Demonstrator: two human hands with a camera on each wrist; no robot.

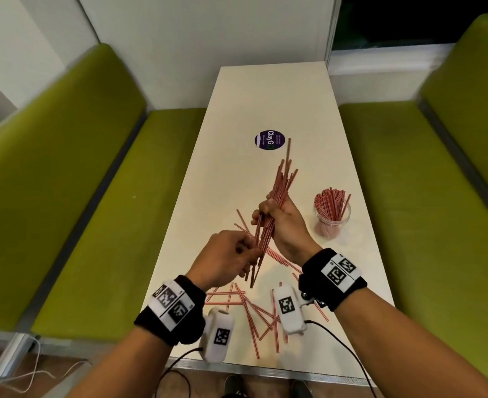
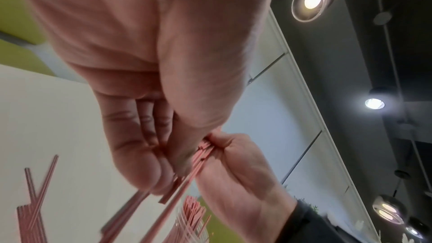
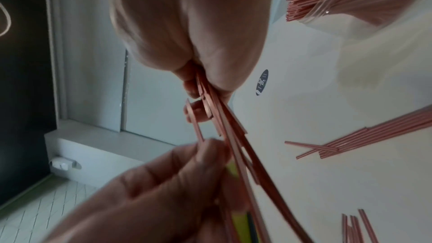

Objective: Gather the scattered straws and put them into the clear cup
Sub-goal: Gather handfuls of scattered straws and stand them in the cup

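My right hand (image 1: 277,216) grips a bundle of red-and-white striped straws (image 1: 280,188) above the middle of the table, their far ends fanning up and away. My left hand (image 1: 231,254) pinches the bundle's lower end (image 1: 258,248), just left of and below the right hand. In the left wrist view the left fingers (image 2: 140,154) curl against the straws (image 2: 198,160). In the right wrist view the bundle (image 3: 224,121) runs from the right palm down past the left hand (image 3: 163,182). The clear cup (image 1: 332,218), right of the hands, stands upright and holds many straws. More loose straws (image 1: 248,308) lie scattered near the front edge.
The cream table (image 1: 265,104) is long and narrow, with a round purple sticker (image 1: 269,140) beyond the hands. Green benches (image 1: 99,196) flank both sides. Cables (image 1: 340,343) trail from the wrist cameras over the front edge.
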